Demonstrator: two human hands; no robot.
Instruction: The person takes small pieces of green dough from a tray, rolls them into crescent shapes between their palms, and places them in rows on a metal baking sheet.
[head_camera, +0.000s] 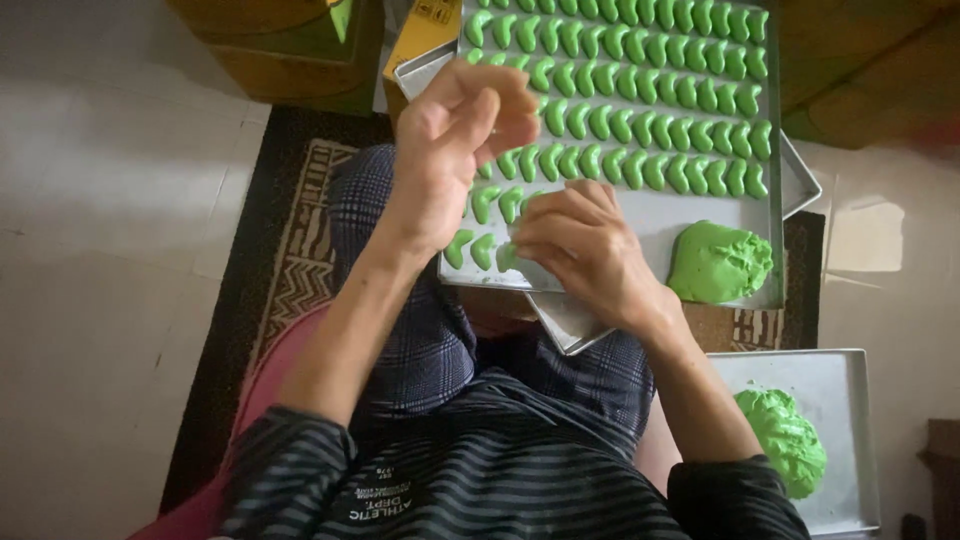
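A metal baking tray (690, 205) rests across my lap, filled with rows of several green crescent-shaped dough pieces (640, 110). A lump of green dough (718, 262) sits at the tray's near right corner. My right hand (585, 250) is curled at the tray's near edge, fingertips pressed on a green crescent (507, 257) in the lowest row. My left hand (455, 150) is lifted above the tray's left side, fingers loosely bent; I cannot tell whether it holds a bit of dough.
A second metal tray (850, 400) with another green dough lump (785, 440) lies on the floor at my right. Another tray (570, 325) sticks out beneath the filled one. A patterned rug (295, 260) lies underneath, with yellow-green boxes (290, 45) beyond it.
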